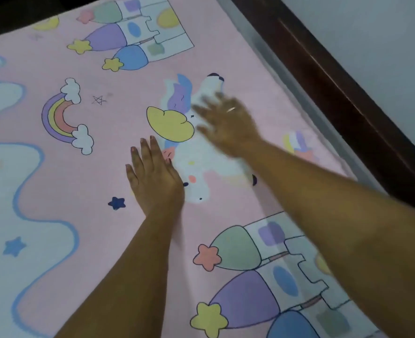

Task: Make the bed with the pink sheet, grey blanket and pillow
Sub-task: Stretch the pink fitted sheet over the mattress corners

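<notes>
While both palms press flat, fingers apart and gripping nothing, the left hand (154, 184) and blurred right hand (228, 123) seem to smooth the pink sheet (133, 98), so next likely sweep toward three o'clock, the bed frame (335, 98).

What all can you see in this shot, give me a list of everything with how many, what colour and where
pink sheet: one, pink with a pastel print of castles, rainbow, unicorn and stars, spread flat over nearly the whole view
bed frame: one, dark brown wood, along the sheet's right edge, running from top centre to right
mattress edge: one grey strip showing between sheet and frame
wall: pale grey, top right, beyond the frame
ring: one, light metal, on a finger of the right hand
left hand: one, palm down flat on the sheet, near centre
right hand: one, fingers spread over the unicorn print, blurred
Grey blanket and pillow: not in view
</notes>
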`<action>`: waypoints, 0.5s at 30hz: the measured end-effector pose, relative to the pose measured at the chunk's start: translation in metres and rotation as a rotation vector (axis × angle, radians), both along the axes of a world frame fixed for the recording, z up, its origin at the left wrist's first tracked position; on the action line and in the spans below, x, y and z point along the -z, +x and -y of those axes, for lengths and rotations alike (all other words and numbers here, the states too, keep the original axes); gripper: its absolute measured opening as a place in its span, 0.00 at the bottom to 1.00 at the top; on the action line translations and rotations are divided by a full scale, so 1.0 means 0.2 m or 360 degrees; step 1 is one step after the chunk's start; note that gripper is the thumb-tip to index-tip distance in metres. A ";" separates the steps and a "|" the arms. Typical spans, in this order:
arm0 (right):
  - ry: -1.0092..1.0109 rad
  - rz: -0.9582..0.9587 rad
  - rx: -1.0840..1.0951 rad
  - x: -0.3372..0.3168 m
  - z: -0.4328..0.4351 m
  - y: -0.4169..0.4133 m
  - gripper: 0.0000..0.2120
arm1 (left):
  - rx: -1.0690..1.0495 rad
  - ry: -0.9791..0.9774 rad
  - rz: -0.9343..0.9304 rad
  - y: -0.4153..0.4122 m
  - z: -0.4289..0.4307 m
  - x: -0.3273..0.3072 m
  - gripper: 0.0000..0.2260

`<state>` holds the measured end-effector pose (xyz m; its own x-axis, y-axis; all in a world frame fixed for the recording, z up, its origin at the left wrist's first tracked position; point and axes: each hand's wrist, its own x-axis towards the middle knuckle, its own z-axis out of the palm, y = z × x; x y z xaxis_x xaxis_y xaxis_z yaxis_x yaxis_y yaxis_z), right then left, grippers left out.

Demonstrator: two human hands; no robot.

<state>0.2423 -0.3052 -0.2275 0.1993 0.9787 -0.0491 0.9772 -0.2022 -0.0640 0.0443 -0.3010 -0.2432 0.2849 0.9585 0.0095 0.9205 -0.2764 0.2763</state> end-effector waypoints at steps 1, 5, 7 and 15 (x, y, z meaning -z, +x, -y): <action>0.0004 0.0045 0.0241 -0.01 0.02 0.15 0.26 | 0.0009 0.0031 0.0001 0.00 0.00 0.02 0.23; 0.0032 -0.0106 0.1167 -0.09 0.02 0.37 0.27 | -0.0018 0.0059 0.0002 0.01 0.00 0.03 0.26; 0.0187 -0.0010 0.0895 -0.10 -0.11 0.19 0.28 | -0.0007 0.0079 -0.0015 0.00 0.00 0.04 0.26; -0.0208 -0.0155 -0.0592 -0.04 -0.47 -0.40 0.25 | -0.0046 0.0135 0.0033 0.00 0.02 0.05 0.24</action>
